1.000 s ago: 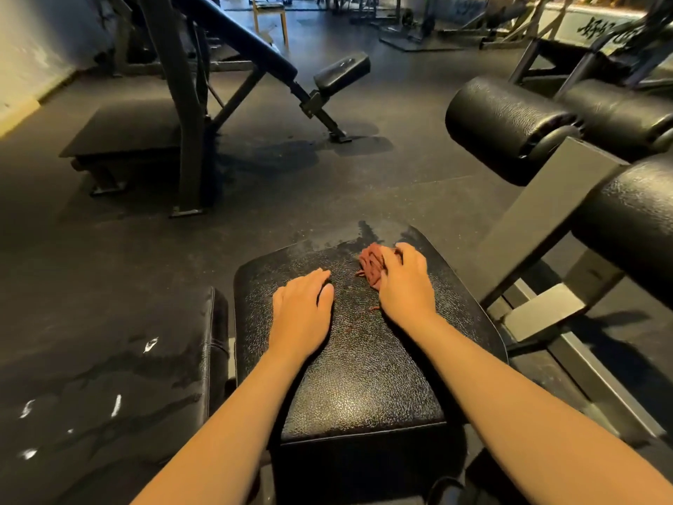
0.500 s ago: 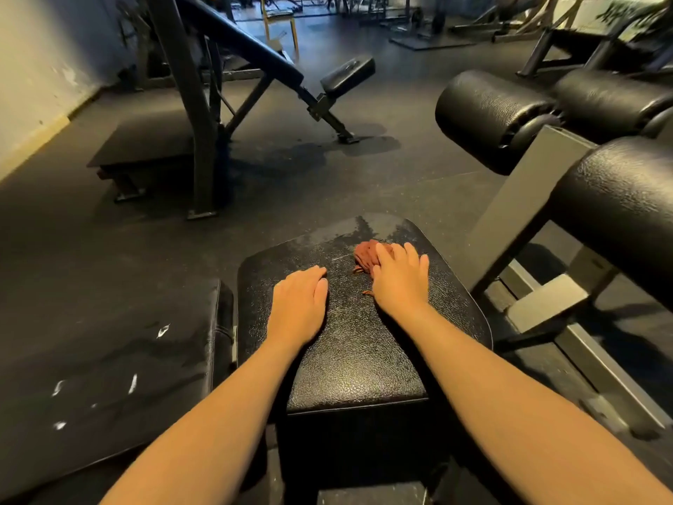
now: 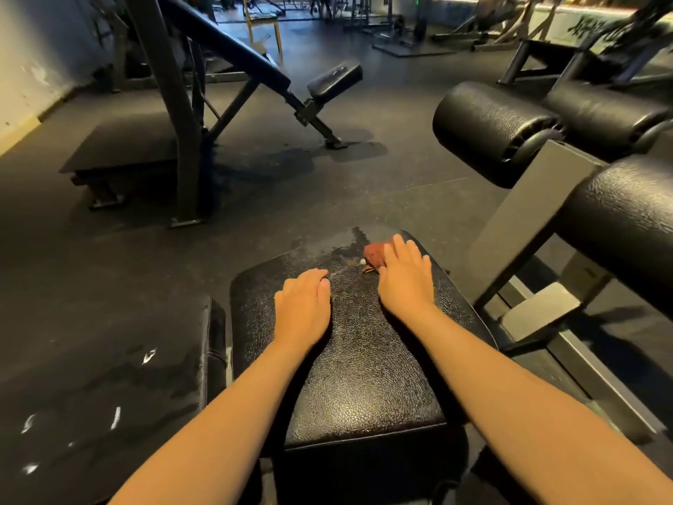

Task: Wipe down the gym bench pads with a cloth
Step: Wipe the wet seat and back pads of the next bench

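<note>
A black textured seat pad (image 3: 364, 377) of the gym bench fills the lower middle of the head view. Near its far edge lies a small reddish-brown cloth (image 3: 375, 254), mostly covered by my right hand (image 3: 404, 277), which presses it flat against the pad with straight fingers. My left hand (image 3: 302, 308) rests palm down on the pad to the left, fingers slightly bent, holding nothing. A wet smear shows on the pad's far edge beside the cloth. A second, longer black pad (image 3: 109, 395) lies to the left, with wet streaks on it.
Thick black roller pads (image 3: 488, 129) on a grey steel frame (image 3: 528, 213) stand close on the right. An incline bench (image 3: 255, 67) with a steel upright (image 3: 174, 114) stands ahead left on the dark rubber floor. More machines and a yellow chair (image 3: 262, 23) sit far back.
My right hand has slid the cloth forward and to the right, toward the pad's far edge. My left hand has stayed in place on the pad.
</note>
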The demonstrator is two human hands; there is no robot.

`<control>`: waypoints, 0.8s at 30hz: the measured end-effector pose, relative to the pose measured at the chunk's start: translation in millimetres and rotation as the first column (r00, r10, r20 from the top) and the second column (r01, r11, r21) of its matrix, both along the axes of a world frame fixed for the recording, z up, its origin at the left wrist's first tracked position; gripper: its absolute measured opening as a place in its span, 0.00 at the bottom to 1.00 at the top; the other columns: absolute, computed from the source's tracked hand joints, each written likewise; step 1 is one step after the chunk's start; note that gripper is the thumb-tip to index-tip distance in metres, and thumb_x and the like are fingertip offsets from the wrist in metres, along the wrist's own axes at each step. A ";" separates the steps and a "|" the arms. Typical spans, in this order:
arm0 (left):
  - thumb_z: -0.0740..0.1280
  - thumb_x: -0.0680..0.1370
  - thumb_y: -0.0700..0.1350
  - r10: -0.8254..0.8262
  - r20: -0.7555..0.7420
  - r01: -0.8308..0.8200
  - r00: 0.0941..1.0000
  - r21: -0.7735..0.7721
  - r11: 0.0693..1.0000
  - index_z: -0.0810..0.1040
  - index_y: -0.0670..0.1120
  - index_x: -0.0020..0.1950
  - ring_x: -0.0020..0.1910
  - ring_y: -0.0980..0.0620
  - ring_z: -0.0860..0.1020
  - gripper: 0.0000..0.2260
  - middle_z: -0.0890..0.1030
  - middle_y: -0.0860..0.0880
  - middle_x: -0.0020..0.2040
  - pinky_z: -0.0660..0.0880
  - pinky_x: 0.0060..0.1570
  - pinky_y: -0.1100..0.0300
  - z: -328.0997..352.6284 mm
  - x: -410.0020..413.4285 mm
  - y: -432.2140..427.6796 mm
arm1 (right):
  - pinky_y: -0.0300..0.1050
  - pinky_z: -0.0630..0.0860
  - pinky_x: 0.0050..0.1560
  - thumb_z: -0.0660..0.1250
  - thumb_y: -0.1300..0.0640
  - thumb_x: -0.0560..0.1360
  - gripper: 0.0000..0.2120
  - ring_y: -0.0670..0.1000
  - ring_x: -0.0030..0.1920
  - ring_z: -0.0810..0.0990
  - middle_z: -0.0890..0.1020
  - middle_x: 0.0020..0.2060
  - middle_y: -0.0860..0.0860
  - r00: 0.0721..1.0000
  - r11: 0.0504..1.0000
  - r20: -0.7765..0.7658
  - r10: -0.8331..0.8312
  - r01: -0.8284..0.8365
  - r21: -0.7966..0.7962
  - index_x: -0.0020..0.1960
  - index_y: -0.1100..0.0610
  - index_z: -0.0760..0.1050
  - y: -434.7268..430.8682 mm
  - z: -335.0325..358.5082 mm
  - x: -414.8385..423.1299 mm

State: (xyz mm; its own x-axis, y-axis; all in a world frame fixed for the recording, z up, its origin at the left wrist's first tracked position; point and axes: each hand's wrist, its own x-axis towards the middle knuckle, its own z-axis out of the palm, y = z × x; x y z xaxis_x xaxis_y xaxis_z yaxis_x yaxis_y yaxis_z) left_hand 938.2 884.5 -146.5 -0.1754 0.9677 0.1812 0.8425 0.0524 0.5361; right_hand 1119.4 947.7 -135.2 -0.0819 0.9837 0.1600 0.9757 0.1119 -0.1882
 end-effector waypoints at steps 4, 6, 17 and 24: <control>0.53 0.84 0.50 -0.014 -0.008 0.014 1.000 -0.006 1.000 0.76 0.50 0.69 0.63 0.41 0.75 0.18 0.80 0.50 0.65 0.71 0.63 0.42 -0.8 -9.7 22.7 | 0.55 0.65 0.67 0.60 0.53 0.80 0.19 0.56 0.67 0.70 0.73 0.66 0.52 0.999 0.994 0.008 0.051 -0.051 0.093 0.70 0.52 0.66 5.4 -3.4 -21.6; 0.54 0.84 0.49 0.017 0.035 -0.017 0.999 0.002 1.000 0.76 0.49 0.69 0.64 0.41 0.75 0.18 0.80 0.48 0.65 0.71 0.64 0.42 -2.1 -11.6 30.0 | 0.56 0.67 0.66 0.60 0.52 0.81 0.21 0.57 0.67 0.71 0.73 0.67 0.51 0.981 0.976 0.001 0.196 -0.195 0.094 0.73 0.47 0.66 1.0 -5.7 -37.0; 0.53 0.85 0.49 -0.043 -0.051 0.047 0.998 0.074 0.996 0.77 0.50 0.67 0.60 0.48 0.76 0.16 0.81 0.51 0.60 0.67 0.63 0.47 -7.8 -9.7 17.5 | 0.58 0.63 0.69 0.58 0.51 0.82 0.16 0.58 0.70 0.67 0.74 0.69 0.54 0.999 0.994 -0.006 0.042 -0.041 0.102 0.67 0.51 0.75 23.4 -9.2 -4.5; 0.52 0.85 0.50 -0.038 0.093 0.027 0.995 0.111 0.993 0.75 0.48 0.72 0.68 0.49 0.72 0.19 0.78 0.49 0.69 0.64 0.70 0.50 -3.7 -7.5 15.6 | 0.55 0.73 0.66 0.61 0.54 0.82 0.19 0.55 0.70 0.69 0.69 0.72 0.50 0.940 0.971 -0.244 0.237 -0.231 0.052 0.73 0.50 0.70 5.9 0.0 -38.8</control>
